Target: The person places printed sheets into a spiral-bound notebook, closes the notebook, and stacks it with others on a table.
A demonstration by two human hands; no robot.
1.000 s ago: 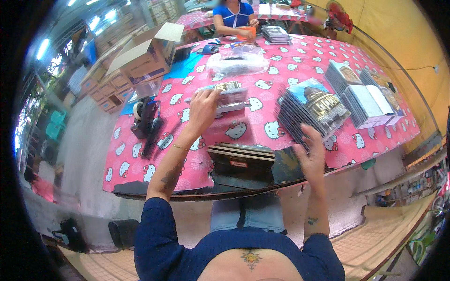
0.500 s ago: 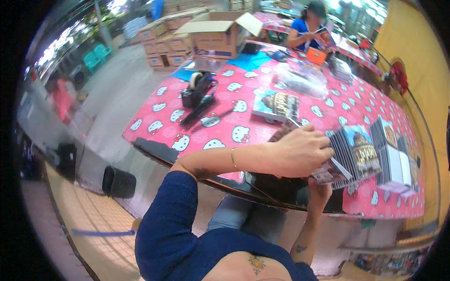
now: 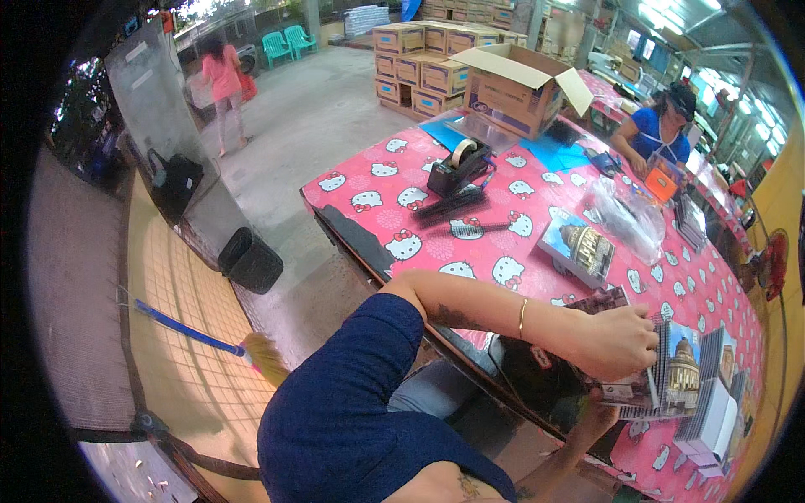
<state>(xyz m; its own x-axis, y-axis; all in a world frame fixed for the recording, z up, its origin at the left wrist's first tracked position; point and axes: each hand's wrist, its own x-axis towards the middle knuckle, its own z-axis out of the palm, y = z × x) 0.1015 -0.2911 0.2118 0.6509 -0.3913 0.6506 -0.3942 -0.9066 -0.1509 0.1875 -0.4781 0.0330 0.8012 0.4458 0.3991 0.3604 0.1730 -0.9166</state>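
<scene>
My left hand (image 3: 619,339) reaches across to the right, its fingers curled over the top of a dark booklet of photo pages (image 3: 605,300). Most of that booklet is hidden behind this hand. Lower down, my right hand (image 3: 599,414) grips the booklet's near edge from below; its fingertips are partly covered. Against the booklet's right side stands a row of wire-bound booklets (image 3: 681,369) with a domed building on the front cover. Farther right is a second stack of booklets (image 3: 708,423) with white sides. A similar thick stack (image 3: 579,249) lies beyond my left hand.
On the pink patterned tablecloth (image 3: 457,269) are a black tape dispenser (image 3: 457,172), a dark brush (image 3: 450,207), a comb (image 3: 478,228), and clear plastic bags (image 3: 625,220). An open carton (image 3: 511,96) stands at the back. A co-worker in blue (image 3: 658,134) sits across; a person in pink (image 3: 223,80) walks away.
The view has swung left, so the table sits farther right in it. Both hands stay on the booklet. The co-worker's raised booklet has been lowered.
</scene>
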